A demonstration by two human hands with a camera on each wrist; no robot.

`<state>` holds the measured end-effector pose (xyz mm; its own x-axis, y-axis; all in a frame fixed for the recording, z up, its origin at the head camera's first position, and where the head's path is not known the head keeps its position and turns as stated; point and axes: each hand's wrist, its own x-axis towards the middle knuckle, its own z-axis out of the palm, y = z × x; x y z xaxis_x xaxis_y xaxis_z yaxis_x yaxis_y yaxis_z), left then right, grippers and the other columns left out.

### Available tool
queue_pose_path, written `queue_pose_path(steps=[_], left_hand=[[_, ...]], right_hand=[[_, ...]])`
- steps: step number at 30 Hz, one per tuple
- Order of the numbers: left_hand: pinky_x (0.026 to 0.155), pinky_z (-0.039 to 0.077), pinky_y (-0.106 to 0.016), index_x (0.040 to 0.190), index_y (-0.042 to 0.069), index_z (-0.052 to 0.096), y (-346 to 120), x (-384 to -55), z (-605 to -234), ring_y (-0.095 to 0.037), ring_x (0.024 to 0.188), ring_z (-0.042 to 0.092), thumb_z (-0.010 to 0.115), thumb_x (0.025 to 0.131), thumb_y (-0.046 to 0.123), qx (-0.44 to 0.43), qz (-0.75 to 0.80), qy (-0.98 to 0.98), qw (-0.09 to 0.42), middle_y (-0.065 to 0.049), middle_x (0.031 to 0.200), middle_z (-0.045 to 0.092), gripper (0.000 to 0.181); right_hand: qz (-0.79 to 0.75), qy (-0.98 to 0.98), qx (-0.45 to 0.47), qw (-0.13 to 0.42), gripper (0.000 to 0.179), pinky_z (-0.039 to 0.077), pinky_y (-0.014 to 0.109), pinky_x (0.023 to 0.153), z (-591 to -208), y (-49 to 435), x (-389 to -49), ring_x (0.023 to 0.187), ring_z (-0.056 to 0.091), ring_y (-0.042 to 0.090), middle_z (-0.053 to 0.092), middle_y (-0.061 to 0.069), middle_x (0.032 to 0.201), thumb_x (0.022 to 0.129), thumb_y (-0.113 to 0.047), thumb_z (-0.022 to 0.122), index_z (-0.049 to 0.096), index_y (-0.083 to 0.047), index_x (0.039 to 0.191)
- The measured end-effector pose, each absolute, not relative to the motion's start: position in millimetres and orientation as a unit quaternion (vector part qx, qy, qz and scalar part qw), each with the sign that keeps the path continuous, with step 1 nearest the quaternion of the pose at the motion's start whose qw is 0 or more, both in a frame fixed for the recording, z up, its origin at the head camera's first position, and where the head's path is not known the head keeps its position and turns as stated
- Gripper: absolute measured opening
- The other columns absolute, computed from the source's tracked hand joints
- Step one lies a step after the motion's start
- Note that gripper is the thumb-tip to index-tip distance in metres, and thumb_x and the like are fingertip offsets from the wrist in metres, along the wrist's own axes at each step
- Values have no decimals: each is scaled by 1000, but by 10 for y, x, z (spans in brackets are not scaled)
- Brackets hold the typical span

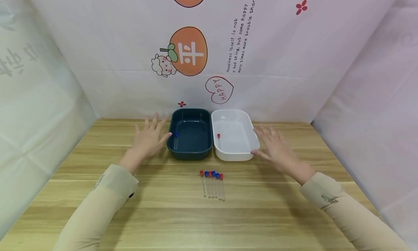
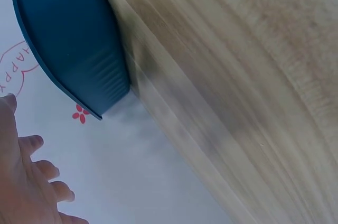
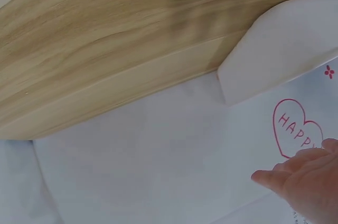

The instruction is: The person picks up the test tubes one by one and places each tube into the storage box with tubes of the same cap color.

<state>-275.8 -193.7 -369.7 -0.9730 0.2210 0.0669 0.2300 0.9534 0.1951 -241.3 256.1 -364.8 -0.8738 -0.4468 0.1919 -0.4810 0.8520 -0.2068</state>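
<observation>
Capped tubes [image 1: 213, 185]: six lie side by side in a loose row on the wooden table [image 1: 163, 222], just below the centre of the head view — three red caps and three blue, mixed in order, caps toward the top of the frame.
Dark tray [image 1: 189, 156]: middle of the frame; one blue-capped tube [image 1: 176, 140] lies inside along its left side.
White tray [image 1: 234, 156]: just right of the dark one; one red-capped tube [image 1: 218, 136] inside near the left wall, its clear body hard to make out against the white.
Left hand [image 1: 147, 139]: left of the dark tray, fingers spread wide, holding nothing; its thumb tip is by the rim, and I cannot tell whether it touches.
Right hand [image 1: 277, 149]: right of the white tray, fingers spread wide, holding nothing; fingertips overlap the rim in the head view, contact uncertain.
Tubes in trays: two of the eight in view, one colour per tray — an early stage, I judge.
Tubes on table: six, seemingly the part left to do; neither hand is at the row.
</observation>
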Motion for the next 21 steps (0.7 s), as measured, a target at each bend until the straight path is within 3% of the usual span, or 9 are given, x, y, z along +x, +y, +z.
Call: queue_pose_path(steps=[13,21], left_hand=[[112,-3,-76,167,17,8,-1867,-2651,-3710,-45,153,-9,35,109,54,-131,-112,-985,16,-11,171,-4,74],[114,-1,-75,167,13,8,-1849,-2594,-3750,-46,153,-4,39,110,50,-138,-122,-982,25,-13,171,-3,74]], right_hand=[[107,-943,303,88,82,14,66,119,-3646,2365,-2261,151,13,51,25,25,165,97,-39,70,31,-2,160],[76,-928,348,113,81,23,67,115,-3628,2255,-2185,147,26,52,31,25,162,97,-47,67,36,-2,157]])
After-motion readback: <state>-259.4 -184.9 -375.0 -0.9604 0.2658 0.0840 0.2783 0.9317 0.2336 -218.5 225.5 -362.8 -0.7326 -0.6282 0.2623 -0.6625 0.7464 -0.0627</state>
